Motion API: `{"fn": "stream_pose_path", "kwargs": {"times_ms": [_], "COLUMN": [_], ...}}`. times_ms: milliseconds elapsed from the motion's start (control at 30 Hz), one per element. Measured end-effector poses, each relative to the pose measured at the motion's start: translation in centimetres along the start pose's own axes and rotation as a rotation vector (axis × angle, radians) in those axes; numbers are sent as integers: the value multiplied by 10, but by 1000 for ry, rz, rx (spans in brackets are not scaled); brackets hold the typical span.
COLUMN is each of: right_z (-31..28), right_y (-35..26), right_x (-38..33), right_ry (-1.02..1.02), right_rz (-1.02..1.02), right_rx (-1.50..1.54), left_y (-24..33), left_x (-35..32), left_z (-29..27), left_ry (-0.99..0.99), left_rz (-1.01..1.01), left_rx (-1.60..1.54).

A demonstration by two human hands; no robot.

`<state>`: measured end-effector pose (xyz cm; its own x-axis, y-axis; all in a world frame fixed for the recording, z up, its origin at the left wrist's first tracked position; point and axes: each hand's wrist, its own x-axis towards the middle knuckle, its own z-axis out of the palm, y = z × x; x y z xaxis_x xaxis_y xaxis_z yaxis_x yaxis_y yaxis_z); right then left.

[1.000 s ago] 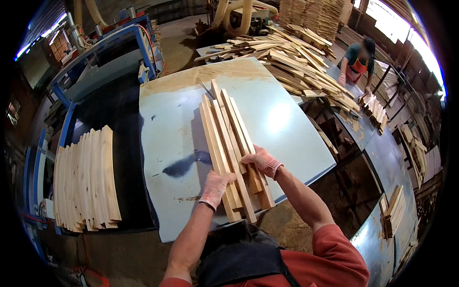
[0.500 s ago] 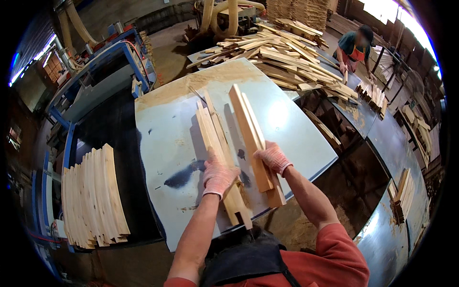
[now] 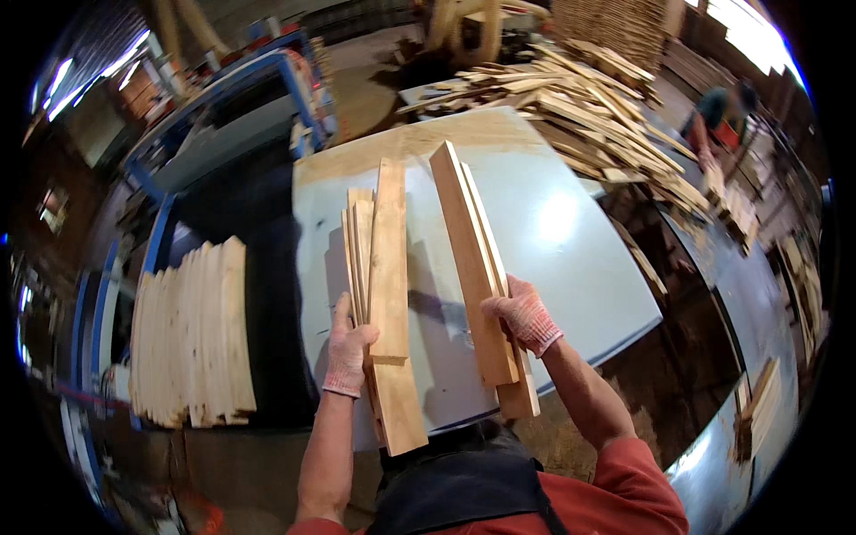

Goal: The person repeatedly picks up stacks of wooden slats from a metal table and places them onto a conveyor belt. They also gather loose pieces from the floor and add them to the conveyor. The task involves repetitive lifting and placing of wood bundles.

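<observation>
My left hand (image 3: 349, 352), in a pale pink work glove, is closed round a bundle of several wooden strips (image 3: 389, 267). The thumb points up along the bundle's left side, and the strips are uneven at both ends. My right hand (image 3: 524, 316), gloved the same way, grips a few more wooden strips (image 3: 473, 276) from their right side, near the lower end. One strip there sticks out lower than the wider one beside it. Both bundles point away from me, apart from each other, over a light grey tabletop (image 3: 571, 267). Fingers under the wood are hidden.
Left of the tabletop, a row of wooden strips (image 3: 192, 334) lies on a black surface beside a blue-framed machine (image 3: 294, 98). A large loose heap of strips (image 3: 588, 116) is at the far right. Beyond it a person (image 3: 722, 125) handles wood at a metal bench (image 3: 727, 267).
My left hand has gathered its strips and lifted them off the tabletop, turning its grip to their left side. My right hand still holds its strips. The view has shifted slightly left.
</observation>
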<state>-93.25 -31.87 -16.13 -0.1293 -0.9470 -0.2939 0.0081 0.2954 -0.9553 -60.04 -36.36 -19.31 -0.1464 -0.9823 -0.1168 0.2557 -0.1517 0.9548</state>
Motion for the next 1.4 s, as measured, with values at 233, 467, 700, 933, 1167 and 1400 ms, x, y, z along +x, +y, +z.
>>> {"fn": "stream_pose_path", "kwargs": {"times_ms": [233,467,700,933,1167,1400], "right_z": [156,342,464,501,486,344], "right_y": [8,-6,1,26,52,64], "right_x": [47,49,61,60,52,64], "right_ry": [-245,-392,-231,-252,-177,462], "right_rz": [-25,-112,-176,-194,-107,-311], "right_rx": [-245,-846,-893,-665,-421,-671], "left_y": [46,89,141,150,138,110], "left_x": [-26,-37,-61,-103,-57,-62], "left_z": [-109,-187,-290,-475,-411,-346], "left_ry": [421,440,293,433,172,-58], "left_rz": [18,-417,178,85,453,322], "left_rx": [945,1449,1587,1326,1248,811]}}
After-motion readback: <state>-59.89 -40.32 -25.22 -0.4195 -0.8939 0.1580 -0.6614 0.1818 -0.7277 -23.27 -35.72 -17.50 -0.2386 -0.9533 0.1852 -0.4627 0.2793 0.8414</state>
